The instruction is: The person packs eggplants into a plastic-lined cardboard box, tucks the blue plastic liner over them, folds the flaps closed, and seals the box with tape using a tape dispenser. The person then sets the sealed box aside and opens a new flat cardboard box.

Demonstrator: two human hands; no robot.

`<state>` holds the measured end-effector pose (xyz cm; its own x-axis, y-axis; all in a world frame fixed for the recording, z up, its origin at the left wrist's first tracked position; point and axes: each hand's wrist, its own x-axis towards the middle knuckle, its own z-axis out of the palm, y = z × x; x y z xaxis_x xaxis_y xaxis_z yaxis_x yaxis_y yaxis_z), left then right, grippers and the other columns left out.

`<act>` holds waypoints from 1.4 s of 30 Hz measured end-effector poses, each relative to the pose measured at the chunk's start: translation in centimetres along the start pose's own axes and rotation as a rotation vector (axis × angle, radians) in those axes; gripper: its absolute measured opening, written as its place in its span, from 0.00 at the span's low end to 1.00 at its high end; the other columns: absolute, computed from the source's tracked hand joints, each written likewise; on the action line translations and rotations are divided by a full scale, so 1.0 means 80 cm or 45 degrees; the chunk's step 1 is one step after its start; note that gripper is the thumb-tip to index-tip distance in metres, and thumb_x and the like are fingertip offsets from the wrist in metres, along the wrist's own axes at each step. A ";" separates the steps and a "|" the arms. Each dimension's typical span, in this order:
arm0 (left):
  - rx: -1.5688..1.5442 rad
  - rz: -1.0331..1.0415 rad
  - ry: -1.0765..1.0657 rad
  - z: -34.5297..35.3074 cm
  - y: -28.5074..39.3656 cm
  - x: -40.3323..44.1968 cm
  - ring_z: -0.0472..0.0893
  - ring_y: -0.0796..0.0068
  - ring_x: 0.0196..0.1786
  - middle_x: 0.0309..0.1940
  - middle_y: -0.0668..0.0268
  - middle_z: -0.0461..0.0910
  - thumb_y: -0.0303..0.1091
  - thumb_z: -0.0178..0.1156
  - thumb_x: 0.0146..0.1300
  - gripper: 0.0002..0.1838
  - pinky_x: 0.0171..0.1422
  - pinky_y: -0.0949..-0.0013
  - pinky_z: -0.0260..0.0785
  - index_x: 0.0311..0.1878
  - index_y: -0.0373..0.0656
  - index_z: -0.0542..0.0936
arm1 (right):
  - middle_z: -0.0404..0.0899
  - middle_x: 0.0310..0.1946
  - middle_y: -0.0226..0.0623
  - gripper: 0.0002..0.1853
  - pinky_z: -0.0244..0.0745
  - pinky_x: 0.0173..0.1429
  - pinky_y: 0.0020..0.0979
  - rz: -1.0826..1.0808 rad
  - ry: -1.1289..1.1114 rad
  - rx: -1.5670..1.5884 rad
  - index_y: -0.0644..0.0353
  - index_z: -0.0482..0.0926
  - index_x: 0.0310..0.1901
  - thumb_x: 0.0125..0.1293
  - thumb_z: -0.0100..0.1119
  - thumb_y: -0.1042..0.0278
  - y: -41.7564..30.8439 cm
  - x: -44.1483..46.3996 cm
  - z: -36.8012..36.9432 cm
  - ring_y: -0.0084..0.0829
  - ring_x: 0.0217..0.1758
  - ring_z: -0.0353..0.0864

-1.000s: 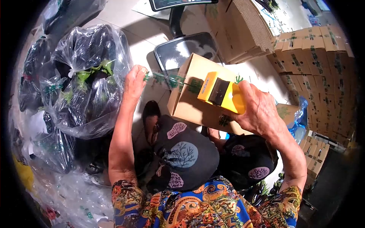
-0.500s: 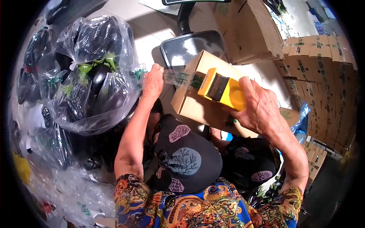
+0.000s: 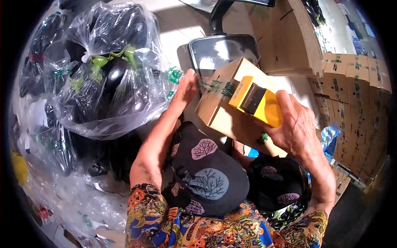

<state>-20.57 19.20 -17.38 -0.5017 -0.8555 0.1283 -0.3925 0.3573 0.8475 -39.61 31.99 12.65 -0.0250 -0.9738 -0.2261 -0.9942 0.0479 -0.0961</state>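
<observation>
My left hand [image 3: 186, 87] is closed on the free end of a clear packing tape [image 3: 205, 84] with green print. A loose tail of it sticks out left of my fingers. From there the tape runs onto a brown cardboard box [image 3: 223, 116], tilted above my lap. My right hand [image 3: 295, 124] grips a yellow tape dispenser [image 3: 271, 108] with a dark roller, which lies against the box's upper face. Part of the box is hidden beneath the dispenser and my right hand.
A clear plastic bag [image 3: 103, 129] of eggplants [image 3: 115, 76] stands at left. Behind the box is a scale with a dark platform [image 3: 225, 46]. An upright carton [image 3: 285, 37] stands at back right, beside stacked taped boxes [image 3: 351, 103]. Crumpled plastic [image 3: 91, 206] lies lower left.
My left hand has come closer to the box's edge, shortening the tape span between them. The dispenser stays on the box. The whole view has shifted slightly.
</observation>
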 end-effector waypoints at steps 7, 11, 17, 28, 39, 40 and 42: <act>-0.044 -0.222 -0.166 0.012 0.018 -0.003 0.79 0.40 0.35 0.27 0.46 0.77 0.35 0.50 0.73 0.07 0.33 0.48 0.69 0.41 0.42 0.70 | 0.77 0.35 0.47 0.28 0.78 0.35 0.47 0.032 -0.069 0.002 0.62 0.68 0.48 0.50 0.73 0.63 -0.005 0.007 -0.002 0.52 0.35 0.82; -0.090 -0.154 -0.164 0.024 0.018 -0.006 0.80 0.41 0.33 0.25 0.48 0.77 0.37 0.50 0.73 0.08 0.32 0.48 0.70 0.42 0.43 0.70 | 0.78 0.36 0.48 0.27 0.78 0.36 0.46 0.069 -0.078 0.026 0.61 0.68 0.46 0.49 0.73 0.62 -0.003 0.010 0.007 0.52 0.35 0.81; -0.127 -0.094 -0.235 0.042 0.003 -0.005 0.80 0.41 0.30 0.22 0.47 0.78 0.39 0.50 0.74 0.09 0.32 0.45 0.70 0.43 0.43 0.68 | 0.78 0.35 0.46 0.27 0.77 0.37 0.45 0.064 -0.017 0.058 0.60 0.69 0.45 0.47 0.74 0.62 0.003 0.008 0.015 0.51 0.36 0.81; 0.039 0.097 -0.450 0.017 0.017 0.012 0.80 0.43 0.44 0.37 0.43 0.79 0.31 0.48 0.69 0.08 0.44 0.49 0.72 0.48 0.40 0.68 | 0.80 0.34 0.46 0.28 0.80 0.41 0.40 -0.009 0.128 0.244 0.63 0.73 0.48 0.47 0.73 0.63 0.016 -0.004 0.024 0.48 0.37 0.84; -0.891 -0.227 -0.036 0.021 0.094 0.029 0.79 0.63 0.46 0.44 0.56 0.82 0.46 0.49 0.74 0.21 0.56 0.65 0.70 0.53 0.38 0.78 | 0.81 0.34 0.47 0.27 0.80 0.42 0.39 -0.042 0.200 0.347 0.63 0.74 0.49 0.46 0.72 0.64 0.027 -0.009 0.028 0.48 0.37 0.84; -1.131 -0.299 -0.115 0.010 0.120 0.040 0.78 0.68 0.47 0.44 0.59 0.82 0.48 0.49 0.75 0.22 0.56 0.67 0.69 0.54 0.37 0.78 | 0.81 0.34 0.47 0.27 0.80 0.42 0.39 -0.035 0.204 0.329 0.63 0.74 0.49 0.46 0.72 0.65 0.027 -0.010 0.027 0.48 0.37 0.84; -1.119 -0.294 -0.078 -0.005 0.158 0.048 0.75 0.75 0.48 0.42 0.64 0.81 0.51 0.47 0.76 0.26 0.56 0.69 0.68 0.55 0.35 0.77 | 0.81 0.34 0.46 0.27 0.80 0.42 0.39 -0.035 0.209 0.306 0.63 0.74 0.49 0.45 0.71 0.66 0.024 -0.009 0.027 0.48 0.37 0.84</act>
<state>-27.18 20.29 -5.98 -0.5333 -0.8401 -0.0995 0.2281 -0.2561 0.9394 -41.29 33.26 10.49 -0.0346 -0.9975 -0.0622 -0.9419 0.0533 -0.3316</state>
